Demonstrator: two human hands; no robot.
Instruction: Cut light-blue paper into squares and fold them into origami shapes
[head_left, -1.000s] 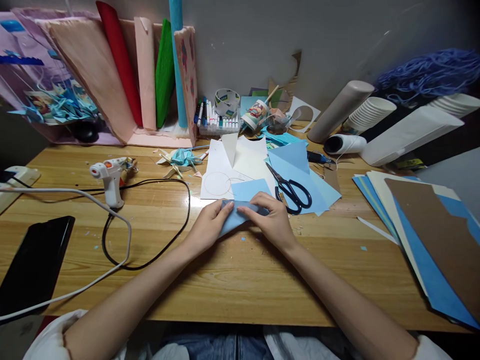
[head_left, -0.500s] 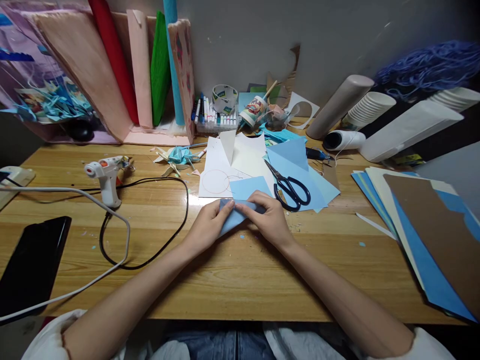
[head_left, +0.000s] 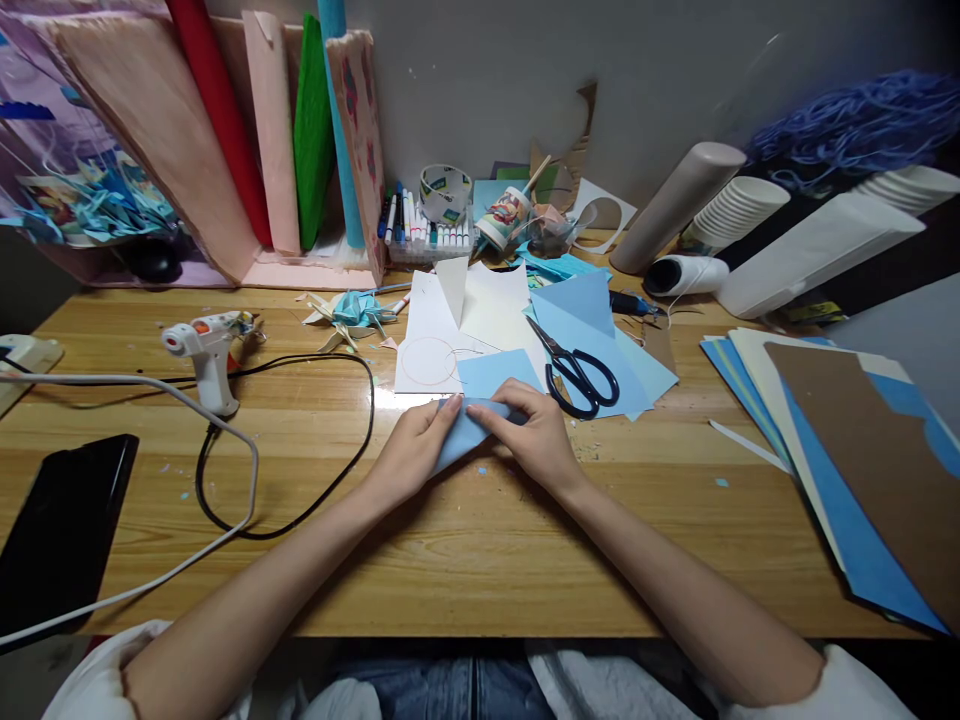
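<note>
Between my two hands is a folded piece of blue paper (head_left: 460, 438), held above the wooden table. My left hand (head_left: 411, 447) is closed on its left side, thumb on top near the upper edge. My right hand (head_left: 534, 436) pinches the right part with thumb and fingers; the paper under that hand is hidden. Just beyond my hands lies another light blue sheet (head_left: 496, 371), resting on white paper (head_left: 424, 355) with a drawn circle. Black-handled scissors (head_left: 579, 375) lie to the right of my right hand, partly on blue sheets (head_left: 637, 372).
A white glue gun (head_left: 210, 355) stands on the left, its black cable (head_left: 369, 420) looping toward my left arm. A dark phone-like slab (head_left: 66, 520) lies at far left. Stacked coloured sheets (head_left: 847, 480) cover the right side. Markers (head_left: 427, 225) and a paper cup (head_left: 504, 215) are at the back.
My left thumb has shifted slightly left along the paper's upper edge, away from the right thumb. Both hands keep hold of the blue paper. The whole view has shifted a little.
</note>
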